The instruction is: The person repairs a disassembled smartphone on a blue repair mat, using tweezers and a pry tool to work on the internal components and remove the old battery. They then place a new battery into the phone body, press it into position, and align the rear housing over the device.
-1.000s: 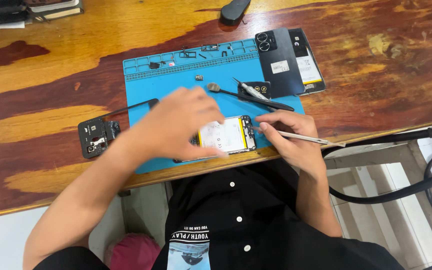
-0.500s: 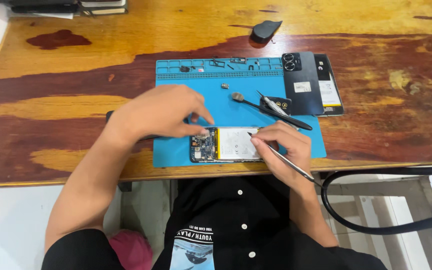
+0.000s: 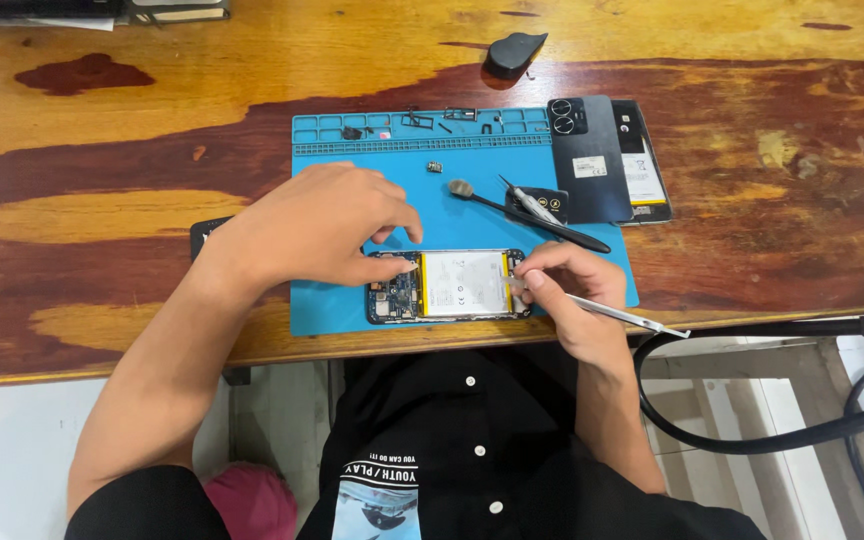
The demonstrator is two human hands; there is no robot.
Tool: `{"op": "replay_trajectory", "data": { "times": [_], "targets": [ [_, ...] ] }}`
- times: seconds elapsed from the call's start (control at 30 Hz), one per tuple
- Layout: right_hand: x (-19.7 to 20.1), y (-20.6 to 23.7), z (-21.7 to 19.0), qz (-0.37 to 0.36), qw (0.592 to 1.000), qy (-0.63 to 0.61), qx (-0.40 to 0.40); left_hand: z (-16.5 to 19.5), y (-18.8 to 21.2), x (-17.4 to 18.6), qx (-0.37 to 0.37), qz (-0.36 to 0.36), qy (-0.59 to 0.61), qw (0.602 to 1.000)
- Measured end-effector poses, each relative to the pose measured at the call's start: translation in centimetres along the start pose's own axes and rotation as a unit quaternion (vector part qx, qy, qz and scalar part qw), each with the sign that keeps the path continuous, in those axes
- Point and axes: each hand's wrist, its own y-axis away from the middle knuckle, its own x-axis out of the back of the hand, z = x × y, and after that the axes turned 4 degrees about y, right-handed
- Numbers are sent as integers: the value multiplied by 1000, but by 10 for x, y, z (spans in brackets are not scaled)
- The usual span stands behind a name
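Head view: the opened phone (image 3: 449, 286) lies on the near edge of the blue mat (image 3: 352, 200). The left hand (image 3: 317, 225) presses its board end with curled fingertips. The right hand (image 3: 572, 290) pinches thin tweezers (image 3: 612, 312) at the battery's right edge; a slip there could pierce the battery. Counted: one opened phone, one back cover (image 3: 589, 158), one brush (image 3: 527, 215), one pair of tweezers

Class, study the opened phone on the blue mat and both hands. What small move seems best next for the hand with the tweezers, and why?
Probably ease the tweezers tip gently in at the right end of the opened phone. The right hand holds them there beside the battery, while the left hand presses the phone's upper left edge on the blue mat, steadying it.
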Motion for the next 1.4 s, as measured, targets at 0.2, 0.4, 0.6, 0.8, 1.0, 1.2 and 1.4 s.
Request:
{"op": "replay_trajectory", "data": {
  "times": [0.2,0.4,0.6,0.8,1.0,1.2,1.4],
  "targets": [
    [4,-1,0,2,1000,-23,-12,-1,-1,-3,2,6,-2,1000],
    [7,-1,3,7,999,-33,-14,-2,-1,-5,9,3,-1,1000],
    [7,0,5,23,999,-41,-26,-3,-2,-9,13,0,-2,1000],
    [4,-2,3,29,997,-77,-10,-4,1,-7,-3,-7,30,1000],
    [2,-4,1,21,997,-78,3,-3,4,-5,-31,-5,28,999],
    [2,-4,1,26,999,-36,-17,-4,3,-7,-22,-12,24,999],
    [1,-4,1,20,999,-27,-17,-7,1,-13,-10,-16,26,999]
  ]
}}
